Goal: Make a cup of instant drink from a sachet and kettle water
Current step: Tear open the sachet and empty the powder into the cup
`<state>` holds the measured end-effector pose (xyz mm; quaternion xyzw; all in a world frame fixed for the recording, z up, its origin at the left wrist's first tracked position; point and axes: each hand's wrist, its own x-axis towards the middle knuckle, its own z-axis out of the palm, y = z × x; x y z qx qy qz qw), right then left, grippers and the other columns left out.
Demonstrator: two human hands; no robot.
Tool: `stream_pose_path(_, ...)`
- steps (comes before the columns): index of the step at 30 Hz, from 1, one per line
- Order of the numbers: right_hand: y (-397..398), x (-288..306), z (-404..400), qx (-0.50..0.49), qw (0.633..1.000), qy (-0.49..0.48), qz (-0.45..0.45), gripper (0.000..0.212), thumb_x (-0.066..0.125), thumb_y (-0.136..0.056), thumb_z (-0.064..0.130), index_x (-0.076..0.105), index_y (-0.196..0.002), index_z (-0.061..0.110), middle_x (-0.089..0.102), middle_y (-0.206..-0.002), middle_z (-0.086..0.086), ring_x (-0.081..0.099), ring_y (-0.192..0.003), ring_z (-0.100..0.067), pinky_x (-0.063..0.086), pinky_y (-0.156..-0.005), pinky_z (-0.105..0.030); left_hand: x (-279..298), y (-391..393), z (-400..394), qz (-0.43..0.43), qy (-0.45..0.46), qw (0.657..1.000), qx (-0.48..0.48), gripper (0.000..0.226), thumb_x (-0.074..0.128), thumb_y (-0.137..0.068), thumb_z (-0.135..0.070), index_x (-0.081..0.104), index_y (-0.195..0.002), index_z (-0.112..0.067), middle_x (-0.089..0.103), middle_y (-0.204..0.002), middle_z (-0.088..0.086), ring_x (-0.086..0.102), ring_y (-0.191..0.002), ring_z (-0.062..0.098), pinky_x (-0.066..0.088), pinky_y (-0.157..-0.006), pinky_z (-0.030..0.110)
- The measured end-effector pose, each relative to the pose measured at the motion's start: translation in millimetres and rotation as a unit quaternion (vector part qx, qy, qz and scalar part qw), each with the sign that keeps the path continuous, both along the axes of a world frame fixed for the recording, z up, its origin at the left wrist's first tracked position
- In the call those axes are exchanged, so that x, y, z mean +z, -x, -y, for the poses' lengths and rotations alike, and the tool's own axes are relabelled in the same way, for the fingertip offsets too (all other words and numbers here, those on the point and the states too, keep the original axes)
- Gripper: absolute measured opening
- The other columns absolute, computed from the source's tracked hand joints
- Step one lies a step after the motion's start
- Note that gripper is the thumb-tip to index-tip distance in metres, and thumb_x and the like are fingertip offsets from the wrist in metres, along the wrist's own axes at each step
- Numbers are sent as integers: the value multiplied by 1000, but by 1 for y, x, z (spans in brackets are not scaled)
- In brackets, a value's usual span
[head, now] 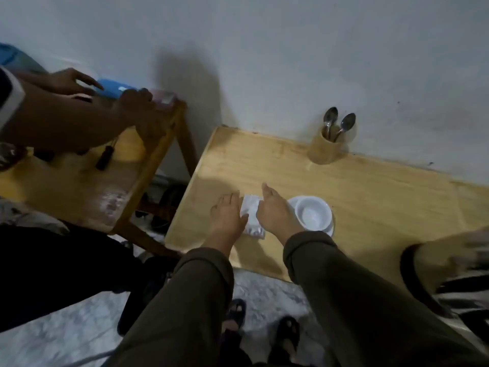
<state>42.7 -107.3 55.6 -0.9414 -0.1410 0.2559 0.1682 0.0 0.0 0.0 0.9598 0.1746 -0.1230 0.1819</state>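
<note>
On table (370, 197), both hands flank sachet (252, 217): left hand (227, 217), right hand (275, 211).

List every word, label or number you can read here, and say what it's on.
No readable text.
White sachet between the left hand and right hand: any print is too blurred to read.
Blue box on the side shelf: a pale mark, too blurred to read.
White cup: plain.

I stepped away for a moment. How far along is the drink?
Early. Done: the cup stands on its saucer, looking empty. In hand: both hands, left and right, are on the white sachet, seemingly unopened. Left: powder, water, stirring; spoons wait in their holder. No kettle visible.
</note>
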Motion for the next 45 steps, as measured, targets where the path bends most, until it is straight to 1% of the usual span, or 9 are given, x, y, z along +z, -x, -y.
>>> stream_pose_path(4,-6,-28,-11,-118,991,-11,-55,58,41,-91,10,24,-146,6,36,-150,-17,36,-136,-33,33,-112,-38,-14,-3,-4,2,39,999,5,60,55,-89,-37,37,-140,-11,46,-141,10,42,-131,26,36,-104,35)
stream_pose_path(14,-19,-49,-21,-234,967,-20,-104,42,48,-86,7,51,-128,5,62,-124,-15,59,-110,-30,41,-76,-23,-34,-26,-1,1,184,975,120,41,61,-86,-23,50,-122,-5,59,-120,16,57,-111,31,45,-85,36)
stream_pose_path(18,-21,-49,-23,-253,962,-28,-97,27,47,-90,16,61,-111,8,68,-87,-7,57,-66,-20,40,-47,-13,-37,-34,-5,-7,227,957,178,27,52,-91,-18,58,-115,-8,67,-114,13,61,-106,29,40,-74,28)
stream_pose_path(20,-21,-50,-24,-243,967,-37,-73,22,49,-88,19,65,-99,10,70,-89,-5,63,-75,-22,46,-59,-21,-36,-34,-9,-3,233,959,163,24,50,-93,-18,65,-109,-9,69,-110,12,61,-106,29,38,-74,26)
stream_pose_path(23,-25,-45,-21,-254,964,-62,-48,36,49,-86,9,58,-120,11,62,-121,-15,59,-110,-32,46,-82,-29,-30,-36,-16,16,265,953,148,22,51,-92,-14,68,-105,-7,70,-109,13,61,-105,29,35,-77,21)
stream_pose_path(27,-37,-17,-18,-239,965,-103,26,40,58,-89,15,55,-129,19,48,-134,-11,48,-122,-29,40,-103,-35,-12,-45,-25,43,307,942,126,19,49,-90,-8,67,-90,-12,72,-101,15,58,-86,24,38,-74,25)
stream_pose_path(33,-63,36,-24,-181,967,-104,147,11,63,-83,17,73,-82,21,62,-93,-6,57,-98,-26,41,-75,-28,30,-66,-38,109,348,928,70,17,50,-83,-31,61,-84,-19,71,-92,12,65,-92,33,50,-84,40)
stream_pose_path(37,-75,73,-23,-149,969,-107,164,12,60,-84,11,72,-80,11,67,-91,-9,61,-91,-26,35,-68,-24,62,-81,-37,173,424,885,81,18,55,-92,-19,66,-104,-12,70,-104,6,62,-97,22,48,-91,37)
stream_pose_path(45,-85,125,-13,-70,967,-144,197,12,58,-85,13,68,-90,11,64,-95,-7,53,-83,-18,38,-73,-25,106,-93,-28,238,463,850,74,11,55,-93,-21,65,-90,-19,63,-83,-6,57,-80,14,46,-81,32)
